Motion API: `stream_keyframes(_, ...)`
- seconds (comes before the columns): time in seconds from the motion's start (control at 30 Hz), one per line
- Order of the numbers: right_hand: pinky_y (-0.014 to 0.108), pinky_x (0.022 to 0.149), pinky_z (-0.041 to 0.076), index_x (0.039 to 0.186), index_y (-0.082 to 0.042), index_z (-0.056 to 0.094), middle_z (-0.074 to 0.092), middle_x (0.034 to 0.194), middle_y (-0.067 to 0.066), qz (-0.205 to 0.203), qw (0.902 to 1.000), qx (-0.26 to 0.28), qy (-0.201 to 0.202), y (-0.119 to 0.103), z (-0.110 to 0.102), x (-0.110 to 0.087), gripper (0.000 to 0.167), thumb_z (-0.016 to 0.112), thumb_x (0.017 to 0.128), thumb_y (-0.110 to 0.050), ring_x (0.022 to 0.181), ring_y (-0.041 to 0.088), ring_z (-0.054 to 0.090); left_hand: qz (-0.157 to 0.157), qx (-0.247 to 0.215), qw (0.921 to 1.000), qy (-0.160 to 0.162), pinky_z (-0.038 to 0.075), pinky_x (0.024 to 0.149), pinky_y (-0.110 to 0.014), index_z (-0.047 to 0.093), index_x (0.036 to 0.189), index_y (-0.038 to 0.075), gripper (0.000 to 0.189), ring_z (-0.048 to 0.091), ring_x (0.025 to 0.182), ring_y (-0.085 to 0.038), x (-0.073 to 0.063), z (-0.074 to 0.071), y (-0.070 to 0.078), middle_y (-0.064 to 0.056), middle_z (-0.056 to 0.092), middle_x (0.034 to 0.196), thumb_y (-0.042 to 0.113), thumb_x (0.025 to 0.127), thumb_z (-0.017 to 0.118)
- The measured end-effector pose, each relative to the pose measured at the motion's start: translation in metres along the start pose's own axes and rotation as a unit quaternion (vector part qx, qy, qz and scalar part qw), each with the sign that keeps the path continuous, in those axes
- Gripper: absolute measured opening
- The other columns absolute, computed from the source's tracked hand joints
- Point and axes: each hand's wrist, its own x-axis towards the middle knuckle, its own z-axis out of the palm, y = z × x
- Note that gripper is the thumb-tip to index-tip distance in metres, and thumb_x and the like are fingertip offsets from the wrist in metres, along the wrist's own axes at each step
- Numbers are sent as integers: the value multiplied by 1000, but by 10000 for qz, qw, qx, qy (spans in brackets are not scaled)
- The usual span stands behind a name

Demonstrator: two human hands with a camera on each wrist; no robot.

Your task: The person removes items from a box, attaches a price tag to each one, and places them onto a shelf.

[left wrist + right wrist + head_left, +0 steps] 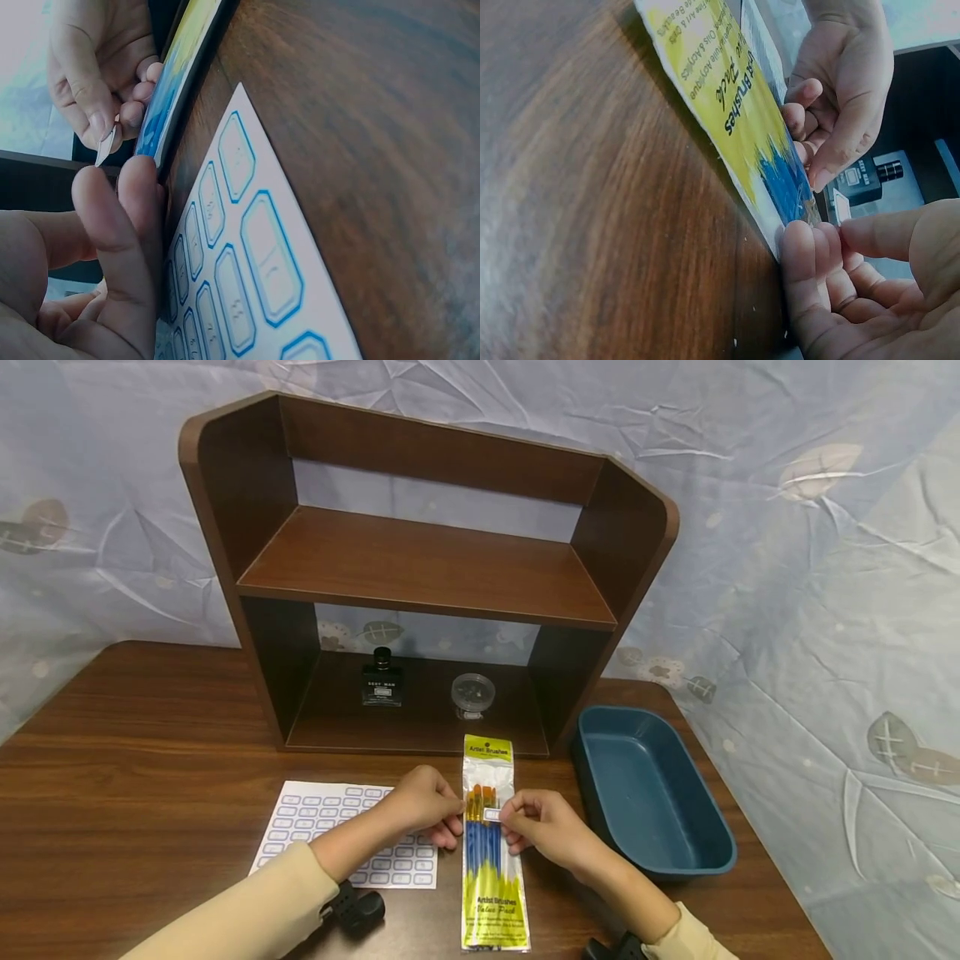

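Note:
A clear packet of artist brushes [491,893] lies upright in front of me on the table, with blue handles and orange tips showing. My right hand [551,831] pinches a small white label sticker [491,815] between thumb and forefinger, over the brushes. Along the packet's left edge, my left hand [427,806] has its fingertips at the plastic, fingers loosely bent; nothing shows between thumb and forefinger. Beneath my left forearm lies a sheet of blue-bordered labels [300,814], partly hidden. The left wrist view shows this sheet [262,255] close beside the left hand.
A brown two-tier shelf [427,556] stands behind. Its lower level holds a black perfume bottle [382,681] and a round clear container [472,693], each with a small label. A blue plastic basin [652,785] sits right of my right hand.

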Motion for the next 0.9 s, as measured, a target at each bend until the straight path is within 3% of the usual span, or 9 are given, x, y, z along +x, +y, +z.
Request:
stream_keyframes(0.43,25,64,62,105,11,64,64,85,8,110,9998,-73,172,-5,3,5,19,60,104,-7,70,12,63,143,32,9998,-130,51,43,-17,71,83,-8,16,62,45,-7,2,-3,-1,-15,74,69,0,97,66)
stream_keyframes(0.9,25,59,61,99,9,66,65,80,8,277,9978,-371,467,-6,6,10,16,61,102,-6,64,11,62,46,-226,9997,33,62,54,-27,72,88,-10,11,66,49,-11,5,3,2,-15,71,68,-3,94,67)
